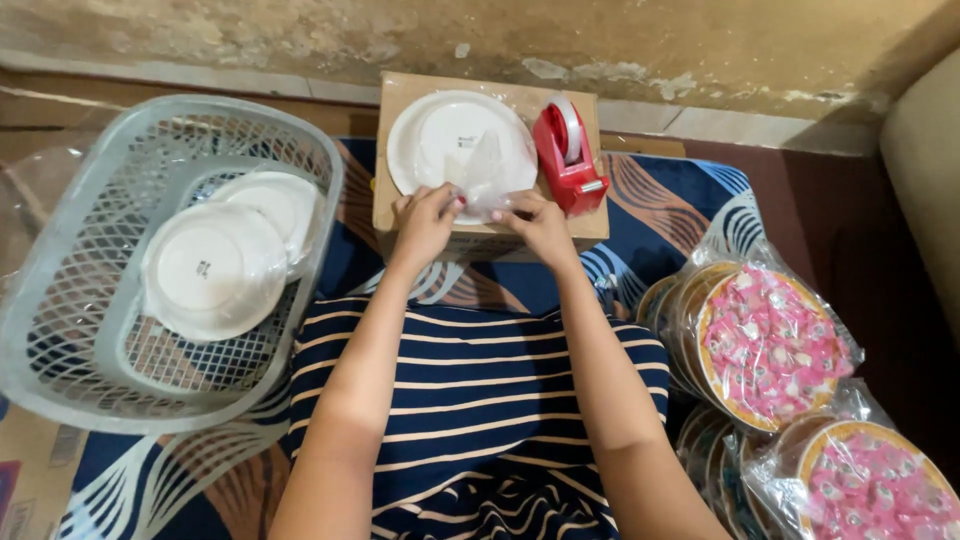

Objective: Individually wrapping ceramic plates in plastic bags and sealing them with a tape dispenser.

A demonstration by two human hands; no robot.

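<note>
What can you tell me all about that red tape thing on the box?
The red tape dispenser looks like shiny plastic, holding a roll of pale tape upright in its rounded top. Its cutter end points toward the person. It stands at the right end of the cardboard box, beside the white plate. Neither hand touches it; the right hand is nearest.

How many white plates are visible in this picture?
3: one on the cardboard box, white plate, by both hands; two wrapped ones in the grey basket, front and behind. More could be stacked beneath.
</note>
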